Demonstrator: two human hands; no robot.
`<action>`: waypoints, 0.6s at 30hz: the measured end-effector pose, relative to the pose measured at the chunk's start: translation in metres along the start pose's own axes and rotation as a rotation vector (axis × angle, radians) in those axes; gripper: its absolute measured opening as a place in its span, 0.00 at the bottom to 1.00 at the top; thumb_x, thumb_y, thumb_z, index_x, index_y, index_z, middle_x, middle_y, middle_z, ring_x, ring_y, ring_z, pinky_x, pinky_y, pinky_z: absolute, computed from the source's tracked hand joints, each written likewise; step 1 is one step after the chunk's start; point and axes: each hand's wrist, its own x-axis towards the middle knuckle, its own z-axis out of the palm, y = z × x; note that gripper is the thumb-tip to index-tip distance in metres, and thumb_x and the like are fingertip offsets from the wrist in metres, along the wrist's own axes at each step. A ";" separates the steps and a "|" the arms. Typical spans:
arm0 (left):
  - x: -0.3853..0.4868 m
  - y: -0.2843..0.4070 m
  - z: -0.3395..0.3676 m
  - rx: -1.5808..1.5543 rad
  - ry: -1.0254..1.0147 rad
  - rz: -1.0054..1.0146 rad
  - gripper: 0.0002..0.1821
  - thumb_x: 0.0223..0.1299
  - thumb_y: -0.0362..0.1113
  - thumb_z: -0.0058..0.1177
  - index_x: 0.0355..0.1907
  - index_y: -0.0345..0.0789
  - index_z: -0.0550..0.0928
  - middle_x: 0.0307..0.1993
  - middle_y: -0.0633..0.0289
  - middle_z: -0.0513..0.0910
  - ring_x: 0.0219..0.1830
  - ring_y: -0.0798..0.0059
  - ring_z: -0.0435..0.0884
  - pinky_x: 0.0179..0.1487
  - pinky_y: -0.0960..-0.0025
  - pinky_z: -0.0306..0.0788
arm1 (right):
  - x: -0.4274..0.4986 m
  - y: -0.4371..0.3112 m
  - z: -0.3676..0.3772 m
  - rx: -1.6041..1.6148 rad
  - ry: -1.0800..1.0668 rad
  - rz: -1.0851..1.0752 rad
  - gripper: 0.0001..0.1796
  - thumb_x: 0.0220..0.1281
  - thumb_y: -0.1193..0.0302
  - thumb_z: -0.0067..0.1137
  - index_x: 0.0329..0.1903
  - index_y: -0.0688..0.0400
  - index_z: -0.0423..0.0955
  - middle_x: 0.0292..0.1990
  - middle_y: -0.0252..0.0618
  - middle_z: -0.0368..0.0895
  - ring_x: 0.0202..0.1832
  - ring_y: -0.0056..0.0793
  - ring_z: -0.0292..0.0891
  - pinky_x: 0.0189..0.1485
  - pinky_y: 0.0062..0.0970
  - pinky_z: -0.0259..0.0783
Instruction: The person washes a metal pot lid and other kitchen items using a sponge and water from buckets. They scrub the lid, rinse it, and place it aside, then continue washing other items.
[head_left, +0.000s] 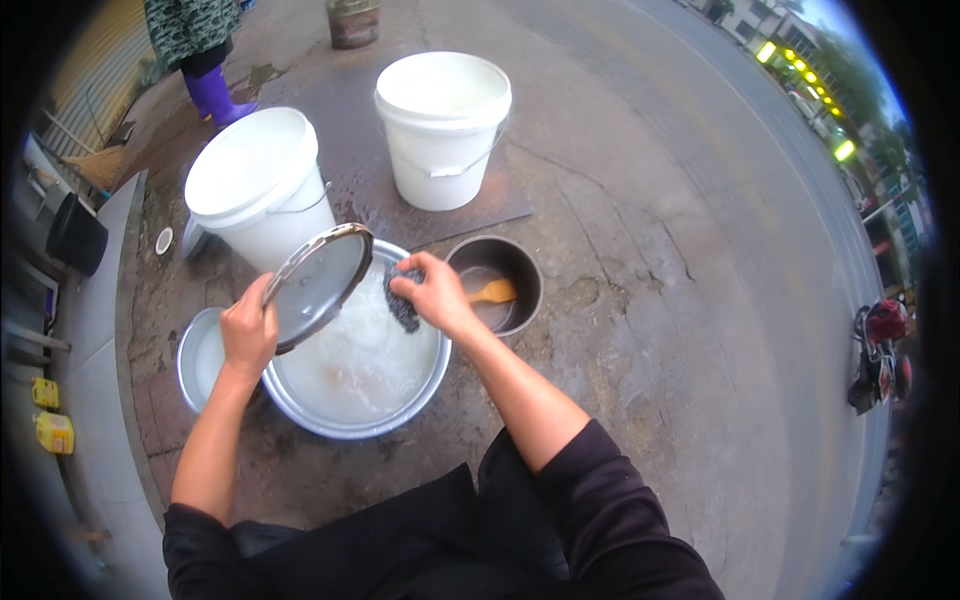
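My left hand (251, 322) grips the rim of a round lid (319, 281), which looks like glass with a dark, metal-edged rim. The lid is tilted over a wide metal basin (360, 431) of cloudy water (352, 367). Pinched in my right hand (435, 291) is a dark steel-wool scourer (405, 304), held above the water and apart from the lid. Just right of the basin sits a dark cooking pot (531, 281) with a yellowish paddle (495, 291) inside; my right wrist is close to its near side.
Two white plastic buckets (270, 217) (442, 161) stand beyond the basin. A smaller metal basin (191, 367) is at the left. Far left, a person in purple boots (221, 97) stands near a broom (97, 166). Yellow jugs (54, 433) line the step (94, 382); a motorcycle (881, 367) is at right.
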 end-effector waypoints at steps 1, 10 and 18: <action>0.008 0.003 -0.007 0.006 0.041 0.103 0.20 0.58 0.19 0.57 0.55 0.29 0.84 0.45 0.44 0.90 0.44 0.46 0.91 0.48 0.54 0.85 | 0.000 0.003 0.002 -0.020 -0.054 0.049 0.21 0.61 0.67 0.76 0.53 0.63 0.81 0.41 0.46 0.89 0.42 0.28 0.86 0.49 0.32 0.79; 0.035 0.005 -0.033 0.011 0.228 0.031 0.19 0.64 0.20 0.56 0.58 0.28 0.84 0.41 0.45 0.90 0.40 0.52 0.91 0.46 0.58 0.83 | -0.017 0.003 0.025 0.310 -0.581 0.471 0.38 0.71 0.51 0.68 0.67 0.71 0.74 0.45 0.46 0.86 0.28 0.25 0.75 0.25 0.28 0.68; 0.014 -0.010 0.006 -0.990 0.082 -1.030 0.18 0.62 0.25 0.55 0.54 0.22 0.83 0.46 0.51 0.88 0.44 0.65 0.88 0.52 0.64 0.82 | -0.047 -0.034 0.028 0.788 -0.565 0.530 0.34 0.76 0.49 0.63 0.68 0.66 0.73 0.48 0.45 0.89 0.46 0.33 0.89 0.47 0.34 0.86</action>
